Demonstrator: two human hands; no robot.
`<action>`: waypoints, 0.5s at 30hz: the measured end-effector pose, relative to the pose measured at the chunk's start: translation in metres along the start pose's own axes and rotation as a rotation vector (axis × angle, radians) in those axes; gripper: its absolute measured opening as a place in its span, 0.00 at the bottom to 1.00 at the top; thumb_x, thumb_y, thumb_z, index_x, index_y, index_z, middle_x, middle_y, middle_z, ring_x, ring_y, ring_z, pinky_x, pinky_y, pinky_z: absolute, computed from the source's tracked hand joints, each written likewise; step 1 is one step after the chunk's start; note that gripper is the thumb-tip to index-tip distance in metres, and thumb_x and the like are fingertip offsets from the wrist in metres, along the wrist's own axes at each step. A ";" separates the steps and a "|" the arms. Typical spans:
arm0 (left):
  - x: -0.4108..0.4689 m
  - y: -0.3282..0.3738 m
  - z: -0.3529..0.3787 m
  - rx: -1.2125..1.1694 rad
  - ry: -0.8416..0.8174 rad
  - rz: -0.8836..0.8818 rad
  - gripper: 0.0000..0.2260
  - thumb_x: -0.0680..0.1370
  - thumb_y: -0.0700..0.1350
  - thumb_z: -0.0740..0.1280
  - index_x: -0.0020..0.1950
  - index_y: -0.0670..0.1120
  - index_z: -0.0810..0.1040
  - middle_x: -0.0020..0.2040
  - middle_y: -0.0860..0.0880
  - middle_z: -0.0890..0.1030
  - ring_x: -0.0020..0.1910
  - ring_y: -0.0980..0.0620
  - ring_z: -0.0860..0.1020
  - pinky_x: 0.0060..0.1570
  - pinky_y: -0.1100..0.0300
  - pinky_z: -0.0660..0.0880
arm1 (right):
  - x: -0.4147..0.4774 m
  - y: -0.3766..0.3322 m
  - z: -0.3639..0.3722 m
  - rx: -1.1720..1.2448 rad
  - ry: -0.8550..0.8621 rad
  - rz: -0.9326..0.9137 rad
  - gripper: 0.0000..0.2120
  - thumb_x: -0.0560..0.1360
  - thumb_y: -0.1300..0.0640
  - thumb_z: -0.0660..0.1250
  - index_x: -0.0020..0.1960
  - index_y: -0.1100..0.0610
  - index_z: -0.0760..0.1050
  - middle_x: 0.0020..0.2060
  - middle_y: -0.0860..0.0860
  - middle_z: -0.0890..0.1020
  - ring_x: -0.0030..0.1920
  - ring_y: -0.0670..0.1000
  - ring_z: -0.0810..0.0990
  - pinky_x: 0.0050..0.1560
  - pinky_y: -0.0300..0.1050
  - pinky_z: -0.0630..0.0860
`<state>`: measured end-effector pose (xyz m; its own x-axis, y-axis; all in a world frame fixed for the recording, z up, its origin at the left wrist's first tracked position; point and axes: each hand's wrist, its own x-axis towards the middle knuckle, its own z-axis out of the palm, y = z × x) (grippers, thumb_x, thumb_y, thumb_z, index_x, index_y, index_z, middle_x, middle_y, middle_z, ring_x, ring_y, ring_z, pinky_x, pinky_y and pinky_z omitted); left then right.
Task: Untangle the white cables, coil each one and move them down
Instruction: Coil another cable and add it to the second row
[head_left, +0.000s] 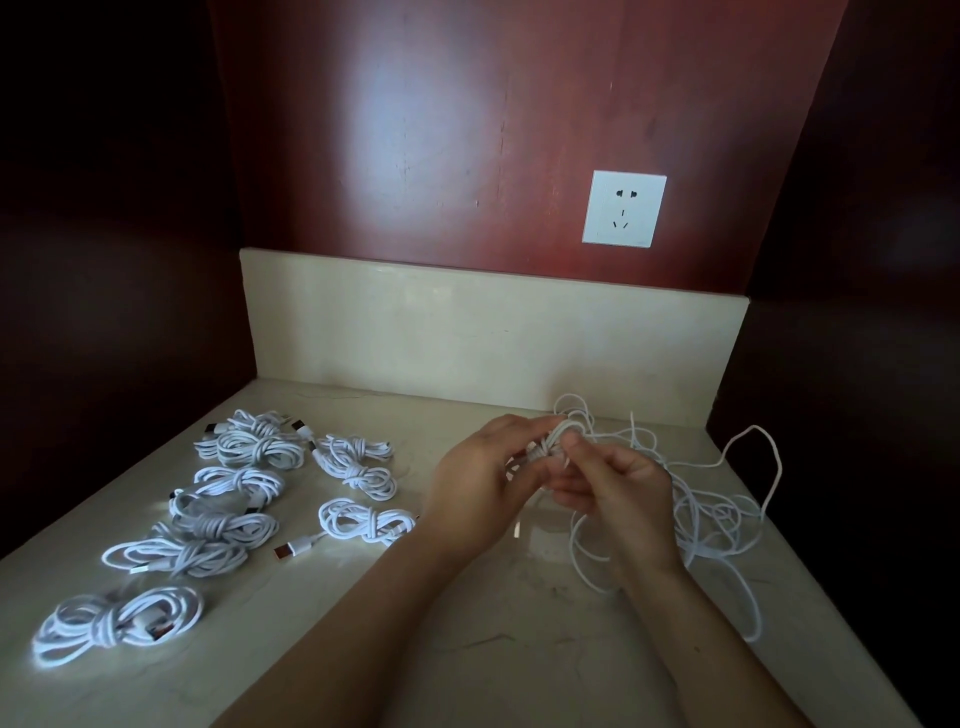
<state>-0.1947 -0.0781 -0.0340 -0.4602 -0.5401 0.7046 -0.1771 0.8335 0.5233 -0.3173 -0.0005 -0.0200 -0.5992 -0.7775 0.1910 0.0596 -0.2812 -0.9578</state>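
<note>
Though blurry, cable (563, 434) (perhaps mid-coil) between hands (478, 491) (626, 501)

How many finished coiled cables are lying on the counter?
9 coils: six in the far-left column, three in the next column. The back ones overlap, so one may be hidden. The cable in the fingers is not counted.

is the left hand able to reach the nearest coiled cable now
Likely yes: the nearest coiled cable lies just left of the left hand, nothing between, though that hand and the right hand both grip a cable bundle.
</note>
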 end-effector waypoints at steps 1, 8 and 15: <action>0.000 0.001 0.000 -0.016 -0.006 -0.004 0.19 0.75 0.57 0.68 0.66 0.60 0.75 0.53 0.60 0.80 0.48 0.64 0.76 0.46 0.63 0.75 | 0.000 -0.001 -0.001 0.011 0.001 -0.007 0.09 0.74 0.57 0.72 0.36 0.59 0.81 0.32 0.58 0.84 0.32 0.53 0.83 0.32 0.42 0.80; -0.003 0.001 0.003 -0.087 -0.045 -0.112 0.21 0.70 0.57 0.72 0.63 0.61 0.74 0.52 0.63 0.82 0.49 0.61 0.80 0.50 0.55 0.78 | 0.003 0.001 -0.001 0.024 -0.005 0.034 0.07 0.73 0.61 0.73 0.48 0.60 0.76 0.31 0.56 0.83 0.30 0.51 0.81 0.31 0.44 0.81; 0.000 -0.004 0.002 -0.169 -0.082 -0.121 0.13 0.74 0.52 0.70 0.58 0.59 0.77 0.50 0.61 0.82 0.45 0.60 0.81 0.47 0.52 0.79 | 0.002 0.000 -0.001 -0.033 -0.052 0.045 0.05 0.74 0.62 0.72 0.48 0.59 0.77 0.33 0.55 0.85 0.32 0.50 0.84 0.32 0.42 0.80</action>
<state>-0.1955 -0.0815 -0.0366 -0.5149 -0.6181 0.5940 -0.0903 0.7282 0.6794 -0.3196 -0.0014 -0.0194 -0.5544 -0.8171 0.1580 0.0580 -0.2273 -0.9721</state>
